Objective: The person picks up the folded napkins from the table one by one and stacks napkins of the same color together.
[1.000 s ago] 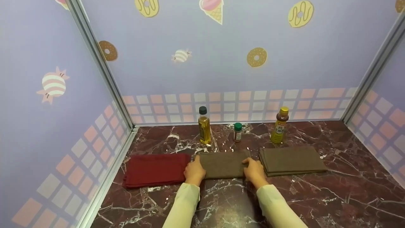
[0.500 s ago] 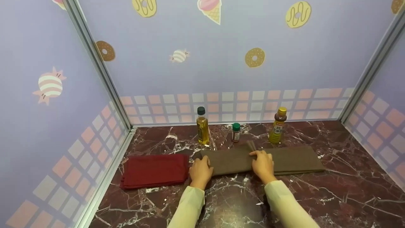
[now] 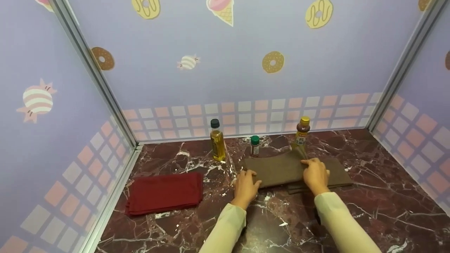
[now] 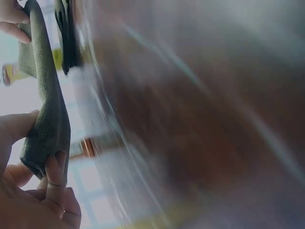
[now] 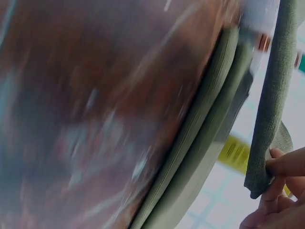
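Observation:
A folded olive-brown cloth is held up off the table between both hands. My left hand pinches its left end; in the left wrist view the thumb and fingers are on either side of the cloth edge. At the other end, my right hand grips a corner, and the right wrist view shows thumb and fingers closed on it. Below the raised cloth's right part lies a second folded olive-brown cloth, partly covered in the head view. The right wrist view shows a gap between the two.
A folded red cloth lies at the left. Behind stand an oil bottle with a dark cap, a small green-capped jar and a yellow-capped bottle, its lower part hidden by the raised cloth. Patterned walls enclose the marble table.
Both hands have taken hold of the middle cloth, lifted it off the table and carried it right, over the other olive-brown cloth. The head view has shifted slightly right.

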Demonstrator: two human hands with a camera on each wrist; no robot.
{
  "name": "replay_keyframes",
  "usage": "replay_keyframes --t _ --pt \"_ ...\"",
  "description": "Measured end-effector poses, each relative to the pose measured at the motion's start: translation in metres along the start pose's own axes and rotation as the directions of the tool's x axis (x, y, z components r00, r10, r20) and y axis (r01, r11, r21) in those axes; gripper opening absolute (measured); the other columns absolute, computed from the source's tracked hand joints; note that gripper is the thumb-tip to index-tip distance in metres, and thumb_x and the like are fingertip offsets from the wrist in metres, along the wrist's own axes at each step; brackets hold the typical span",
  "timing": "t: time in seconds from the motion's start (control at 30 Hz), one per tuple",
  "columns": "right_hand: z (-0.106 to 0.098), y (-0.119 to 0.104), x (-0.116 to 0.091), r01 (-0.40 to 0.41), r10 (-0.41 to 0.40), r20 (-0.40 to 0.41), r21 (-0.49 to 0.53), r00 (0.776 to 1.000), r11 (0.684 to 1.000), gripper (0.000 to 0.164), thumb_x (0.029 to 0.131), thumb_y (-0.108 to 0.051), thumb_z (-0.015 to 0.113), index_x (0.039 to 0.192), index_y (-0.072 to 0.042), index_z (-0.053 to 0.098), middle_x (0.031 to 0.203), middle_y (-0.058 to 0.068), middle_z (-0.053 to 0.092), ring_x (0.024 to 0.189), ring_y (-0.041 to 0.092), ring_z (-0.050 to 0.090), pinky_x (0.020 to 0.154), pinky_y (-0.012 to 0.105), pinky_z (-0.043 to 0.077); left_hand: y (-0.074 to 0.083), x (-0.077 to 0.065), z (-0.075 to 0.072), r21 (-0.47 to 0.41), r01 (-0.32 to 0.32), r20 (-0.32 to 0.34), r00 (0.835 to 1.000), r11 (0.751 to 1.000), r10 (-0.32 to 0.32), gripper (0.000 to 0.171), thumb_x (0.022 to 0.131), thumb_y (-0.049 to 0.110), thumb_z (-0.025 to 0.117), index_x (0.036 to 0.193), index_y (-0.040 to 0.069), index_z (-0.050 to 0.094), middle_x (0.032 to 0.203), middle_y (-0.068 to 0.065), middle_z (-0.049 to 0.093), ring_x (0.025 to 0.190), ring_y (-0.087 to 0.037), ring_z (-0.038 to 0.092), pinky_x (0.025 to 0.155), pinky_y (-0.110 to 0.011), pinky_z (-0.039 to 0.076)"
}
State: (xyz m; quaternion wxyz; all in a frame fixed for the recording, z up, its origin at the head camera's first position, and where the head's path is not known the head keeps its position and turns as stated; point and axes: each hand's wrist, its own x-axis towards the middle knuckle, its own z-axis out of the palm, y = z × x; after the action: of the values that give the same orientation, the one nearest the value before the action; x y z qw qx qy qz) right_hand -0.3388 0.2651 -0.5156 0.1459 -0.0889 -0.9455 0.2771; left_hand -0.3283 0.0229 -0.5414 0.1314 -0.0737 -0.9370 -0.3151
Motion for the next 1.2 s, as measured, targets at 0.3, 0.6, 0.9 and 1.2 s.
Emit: replay_keyframes --t 0.3,0.6,0.9,1.2 --pt "-0.024 0.031 0.0 -0.087 0.086 -0.026 -0.016 0.996 0.996 0.043 0.092 -0.004 0.045 0.132 0.0 0.061 0.135 0.025 0.05 0.123 0.048 0.041 0.09 0.065 0.032 0.037 -0.004 0.024 -0.088 -0.063 0.128 0.989 0.994 0.074 0.039 0.088 0.028 0.075 0.123 0.011 0.067 0.111 -0.007 0.06 0.107 -0.027 0.057 0.092 -0.041 0.044" --pt "-0.031 0.045 0.0 -0.151 0.151 -0.005 0.005 0.988 0.988 0.041 0.098 -0.017 0.054 0.133 0.003 0.058 0.137 0.029 0.045 0.124 0.05 0.037 0.094 0.065 0.029 0.053 -0.01 0.036 -0.01 -0.096 0.185 0.978 0.995 0.097 0.052 0.082 0.021 0.079 0.132 0.015 0.065 0.115 -0.006 0.062 0.108 -0.023 0.057 0.09 -0.038 0.045" --pt "-0.028 0.057 -0.004 -0.197 0.198 0.064 -0.012 0.978 0.98 0.043 0.098 -0.018 0.053 0.135 0.004 0.056 0.14 0.034 0.04 0.125 0.053 0.034 0.093 0.066 0.03 0.051 -0.017 0.036 0.051 -0.118 0.26 0.96 0.992 0.1 0.062 0.083 0.028 0.078 0.14 0.017 0.058 0.124 -0.005 0.061 0.112 -0.022 0.054 0.092 -0.038 0.042" --pt "-0.023 0.068 -0.009 -0.205 0.212 0.147 -0.058 0.966 0.977 0.048 0.097 -0.023 0.052 0.137 0.005 0.052 0.143 0.035 0.033 0.128 0.056 0.028 0.094 0.069 0.027 0.054 -0.031 0.033 -0.012 -0.047 0.382 0.923 0.999 0.048 0.081 0.089 0.042 0.071 0.154 0.01 0.036 0.152 -0.016 0.039 0.135 -0.033 0.037 0.108 -0.051 0.032"
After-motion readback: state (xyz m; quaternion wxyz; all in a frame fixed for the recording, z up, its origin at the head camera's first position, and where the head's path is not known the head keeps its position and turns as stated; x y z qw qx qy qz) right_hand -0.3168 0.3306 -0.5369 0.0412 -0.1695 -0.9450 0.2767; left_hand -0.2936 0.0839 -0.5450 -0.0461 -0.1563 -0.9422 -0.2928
